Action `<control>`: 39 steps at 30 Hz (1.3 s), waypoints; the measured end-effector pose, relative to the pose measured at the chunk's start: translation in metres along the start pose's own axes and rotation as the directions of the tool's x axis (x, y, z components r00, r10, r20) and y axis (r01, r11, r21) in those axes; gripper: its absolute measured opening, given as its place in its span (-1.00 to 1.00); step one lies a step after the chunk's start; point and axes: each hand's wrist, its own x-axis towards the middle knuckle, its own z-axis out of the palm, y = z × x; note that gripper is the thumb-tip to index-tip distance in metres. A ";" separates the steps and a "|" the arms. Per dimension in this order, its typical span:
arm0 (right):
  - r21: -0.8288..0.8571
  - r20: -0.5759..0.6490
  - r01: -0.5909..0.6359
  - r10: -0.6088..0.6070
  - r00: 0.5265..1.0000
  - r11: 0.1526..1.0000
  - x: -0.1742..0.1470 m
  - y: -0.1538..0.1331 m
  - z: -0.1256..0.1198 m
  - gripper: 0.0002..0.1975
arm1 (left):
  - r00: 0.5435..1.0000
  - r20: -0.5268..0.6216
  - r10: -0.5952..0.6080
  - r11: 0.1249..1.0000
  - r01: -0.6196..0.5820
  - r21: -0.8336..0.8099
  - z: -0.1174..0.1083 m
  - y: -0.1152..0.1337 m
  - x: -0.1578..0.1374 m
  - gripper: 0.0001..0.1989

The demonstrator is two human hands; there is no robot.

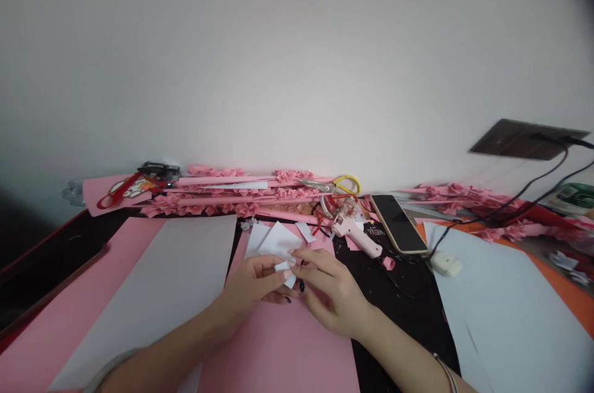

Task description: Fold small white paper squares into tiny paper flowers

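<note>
A small folded piece of white paper (282, 267) is pinched between my two hands, above the pink paper sheet (283, 349). My left hand (253, 281) is closed on its left side, thumb on top. From the right, my right hand (329, 288) meets it with thumb and fingers closed at its edge; the fingertips partly hide the paper. Just beyond the hands lie loose white paper squares (278, 238). A pale pink hot glue gun (357, 235) rests to the right of them, pointing up and left.
Pink paper flowers on stems (223, 200) line the wall, with yellow-handled scissors (334, 185) on top. A phone (398, 224) and a white adapter (446, 263) lie right. Large white sheets (501, 300) cover the right side; black cords run to a wall socket (524, 138).
</note>
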 end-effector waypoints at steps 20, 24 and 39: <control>0.199 0.224 -0.312 0.267 0.937 0.929 0.007 -0.002 0.007 -0.76 | 0.989 0.141 0.054 0.891 -0.111 0.441 0.001 -0.012 0.004 -0.85; 0.196 0.194 -0.347 0.310 0.931 0.917 0.004 -0.001 0.009 -0.73 | 0.989 0.146 -0.009 0.922 -0.049 0.385 -0.001 -0.013 0.005 -0.81; 0.148 0.002 -0.155 0.157 0.988 0.977 0.004 -0.002 0.005 -0.63 | 0.995 0.097 0.015 0.955 -0.043 0.295 0.002 -0.007 0.006 -0.75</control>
